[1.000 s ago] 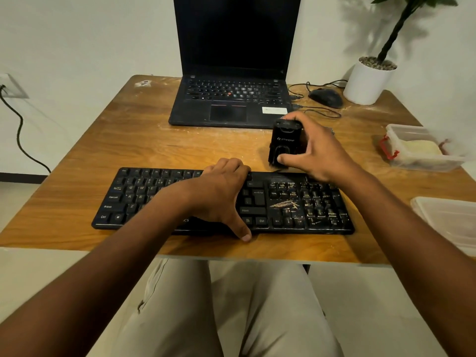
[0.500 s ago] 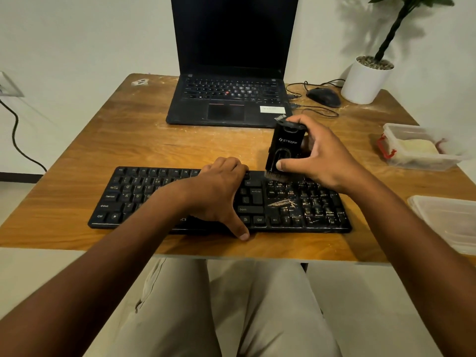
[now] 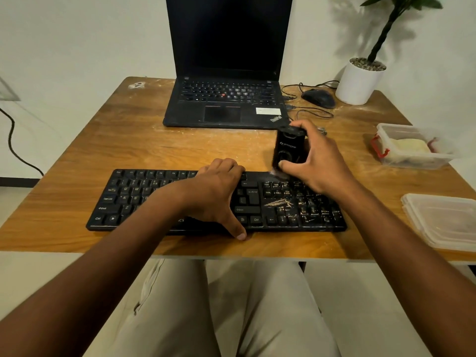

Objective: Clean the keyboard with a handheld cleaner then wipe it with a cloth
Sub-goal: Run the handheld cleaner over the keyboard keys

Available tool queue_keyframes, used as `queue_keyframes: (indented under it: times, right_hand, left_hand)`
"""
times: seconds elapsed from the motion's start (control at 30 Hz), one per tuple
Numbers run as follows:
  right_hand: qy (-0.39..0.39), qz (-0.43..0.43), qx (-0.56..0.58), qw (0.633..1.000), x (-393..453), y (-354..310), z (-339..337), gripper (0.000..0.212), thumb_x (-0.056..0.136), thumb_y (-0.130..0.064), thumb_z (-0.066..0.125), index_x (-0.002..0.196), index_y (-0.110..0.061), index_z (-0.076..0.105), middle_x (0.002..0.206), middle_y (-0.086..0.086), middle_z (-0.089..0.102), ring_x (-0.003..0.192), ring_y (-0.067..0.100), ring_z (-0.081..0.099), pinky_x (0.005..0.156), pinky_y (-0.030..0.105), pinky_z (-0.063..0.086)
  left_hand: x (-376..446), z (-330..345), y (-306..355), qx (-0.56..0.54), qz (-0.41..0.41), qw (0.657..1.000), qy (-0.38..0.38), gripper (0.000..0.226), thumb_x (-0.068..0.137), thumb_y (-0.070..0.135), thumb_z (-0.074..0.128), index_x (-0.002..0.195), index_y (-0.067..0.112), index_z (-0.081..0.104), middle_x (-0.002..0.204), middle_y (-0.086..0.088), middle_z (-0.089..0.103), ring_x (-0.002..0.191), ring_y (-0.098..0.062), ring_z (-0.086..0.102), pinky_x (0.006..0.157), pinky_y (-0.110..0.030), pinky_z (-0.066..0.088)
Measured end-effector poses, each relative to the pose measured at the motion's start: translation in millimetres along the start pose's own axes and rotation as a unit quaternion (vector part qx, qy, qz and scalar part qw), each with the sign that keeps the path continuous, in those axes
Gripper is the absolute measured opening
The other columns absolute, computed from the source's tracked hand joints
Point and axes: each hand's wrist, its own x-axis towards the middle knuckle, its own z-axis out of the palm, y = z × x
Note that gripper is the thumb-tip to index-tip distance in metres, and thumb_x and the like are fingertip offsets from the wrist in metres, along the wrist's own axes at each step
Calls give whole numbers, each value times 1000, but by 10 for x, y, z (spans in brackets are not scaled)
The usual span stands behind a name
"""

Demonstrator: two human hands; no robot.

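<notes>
- the keyboard (image 3: 123,199) lies across the middle of the frame on the wooden table (image 3: 103,140), long edge toward the person; pale crumbs and dust sit on its right-hand keys, around the arrow cluster.
- left hand (image 3: 216,194) grasps the keyboard's middle — fingers curled over the far edge, thumb hooked at the near edge.
- right hand (image 3: 319,163) grips the handheld cleaner (image 3: 289,148), a small black block held upright at the keyboard's far right edge, thumb on its front face, its lower end at the top key row.
- judged: the cleaner looks light and rigid, smooth plastic that could slip — hold it round the sides, as here.
- judged: the keyboard is stiff but light and will slide on the wood, so pinning it by the frame suits; loose keycaps want gentle pressure.
- a pale cloth seems to lie in the clear tub (image 3: 412,150) at right of frame.
</notes>
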Motion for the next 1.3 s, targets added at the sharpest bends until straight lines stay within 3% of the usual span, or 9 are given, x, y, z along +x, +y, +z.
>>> queue_keyframes:
  times: [0.1,0.17,0.33,0.4,0.47,0.73,0.93,1.13,1.3]
  right_hand:
    - [48,16,-19,999,-12,72,-92,69,75,-14,86,131,-28,48,107,-9,62,91,10,63,59,5,46]
    - [83,31,20,996,-58,38,-110,68,73,-14,87,128,-27,48,107,-13,62,90,4,62,60,1,44]
    - [120,45,152,980,-224,-237,91,64,71,-11,86,119,-37,52,106,-17,65,97,1,66,78,29,61]
    - [112,48,167,978,-289,-318,216,64,72,-10,86,117,-42,53,102,-21,63,93,-10,63,73,18,57]
    - [97,48,138,984,-352,-321,293,61,72,-12,86,117,-38,55,99,-21,62,90,-14,61,65,5,48]
    - [157,70,12,985,-505,-238,37,63,69,-14,85,125,-30,60,89,-27,56,78,-11,56,56,-1,40]
    - [152,70,62,984,-490,-388,336,52,69,-22,84,112,-35,59,92,-18,65,84,-3,62,63,12,49]
    - [169,89,-1,982,-513,-239,84,62,70,-17,84,124,-31,59,86,-26,55,77,-7,57,54,3,41]
    - [146,70,62,985,-494,-345,159,61,71,-18,85,118,-41,55,96,-23,60,87,-10,58,63,7,46]
  left_hand:
    - [-6,8,0,3,-1,1000,-1,129,50,70,88,152,24,24,145,6,28,134,-16,25,116,-41,29]
    - [-8,11,4,3,-1,1000,2,130,50,71,88,152,23,24,145,6,28,135,-16,24,117,-41,29]
    - [-4,1,13,-2,-6,1000,5,125,49,69,89,149,25,28,140,7,31,131,-15,26,117,-42,30]
    - [-6,-3,22,-5,-8,1000,6,123,50,67,90,148,26,29,140,7,31,130,-15,27,116,-42,31]
    - [-13,-6,31,-5,-9,1000,6,123,51,66,91,149,26,28,142,6,31,132,-16,26,116,-42,30]
    - [-45,-7,30,10,-6,1000,8,131,52,69,89,154,21,24,148,3,29,137,-19,25,119,-44,28]
    - [-55,-15,39,4,-10,1000,11,125,52,67,90,151,24,27,144,4,31,134,-18,27,116,-42,31]
    - [-41,-6,24,14,-8,1000,5,131,52,69,88,155,20,23,149,2,29,138,-21,26,119,-46,29]
    - [-50,-9,42,9,-9,1000,10,126,52,67,89,152,22,27,145,3,31,135,-18,28,117,-44,31]
